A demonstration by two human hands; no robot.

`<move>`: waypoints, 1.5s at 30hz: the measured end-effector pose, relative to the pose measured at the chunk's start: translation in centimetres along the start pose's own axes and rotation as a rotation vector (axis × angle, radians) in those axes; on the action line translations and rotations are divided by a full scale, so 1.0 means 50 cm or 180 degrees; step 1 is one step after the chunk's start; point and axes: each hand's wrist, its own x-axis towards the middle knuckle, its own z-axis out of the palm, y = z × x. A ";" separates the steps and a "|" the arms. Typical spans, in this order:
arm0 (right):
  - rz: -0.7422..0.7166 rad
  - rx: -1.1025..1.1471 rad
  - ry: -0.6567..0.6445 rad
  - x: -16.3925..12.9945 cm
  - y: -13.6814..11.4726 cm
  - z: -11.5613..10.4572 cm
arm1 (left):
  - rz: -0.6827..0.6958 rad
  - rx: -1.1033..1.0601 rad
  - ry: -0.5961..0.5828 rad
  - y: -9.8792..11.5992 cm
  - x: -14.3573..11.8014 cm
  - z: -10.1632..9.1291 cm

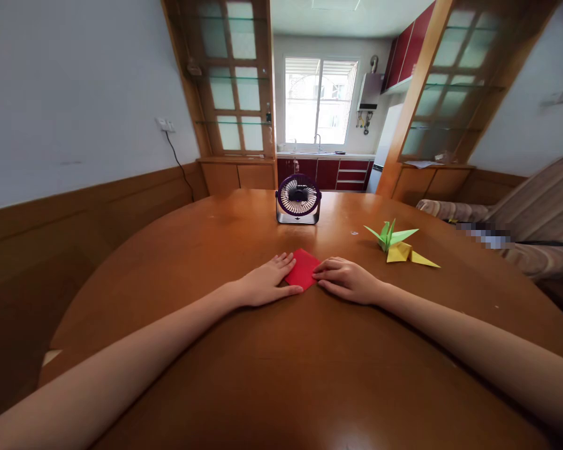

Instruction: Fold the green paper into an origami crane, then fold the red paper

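Note:
A small piece of folded red paper (303,270) lies flat on the wooden table between my hands. My left hand (269,279) rests open on its left side, fingers spread and the thumb along the paper's lower edge. At the right corner of the paper is my right hand (344,279), its fingers bent together with the tips on the paper's edge. The finger pads are hidden, so the exact grip there is hard to see. To the right of that hand, a green origami crane (389,236) stands just behind a yellow folded-paper piece (406,253).
A small dark purple desk fan (298,199) stands on the round wooden table (281,375), beyond the red paper. A striped sofa (539,206) sits off the table's right side. Behind are wooden shelves and a kitchen with a window (319,100).

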 end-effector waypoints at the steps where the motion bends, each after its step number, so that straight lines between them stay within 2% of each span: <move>1: -0.0009 0.0023 0.0018 0.000 0.000 -0.001 | 0.0149 -0.0066 -0.0112 -0.010 -0.005 -0.008; 3: -0.0028 0.0085 0.0063 0.001 0.000 -0.001 | 0.0339 -0.0176 -0.0081 -0.031 -0.014 -0.021; 6: 0.0016 0.0176 0.0181 0.001 0.002 -0.001 | 0.0627 -0.0170 0.0271 -0.054 -0.022 -0.030; 11: 0.0248 0.0149 0.0294 0.000 0.012 0.004 | 0.1073 0.0100 0.0637 -0.058 -0.021 -0.029; 16: 0.0433 0.0014 0.0226 -0.003 0.025 0.007 | 0.1224 0.0595 0.0840 -0.064 -0.019 -0.025; 25: 0.0392 -0.0022 0.0067 -0.009 0.040 -0.003 | 0.1358 0.1094 0.1186 -0.077 -0.009 -0.010; 35: 0.0384 -0.0070 0.0134 -0.010 0.049 0.004 | 0.1326 0.0972 0.1242 -0.065 -0.011 -0.011; 45: 0.0533 -0.0313 0.0233 -0.006 0.050 0.006 | 0.0608 0.0072 0.1337 -0.062 -0.008 -0.010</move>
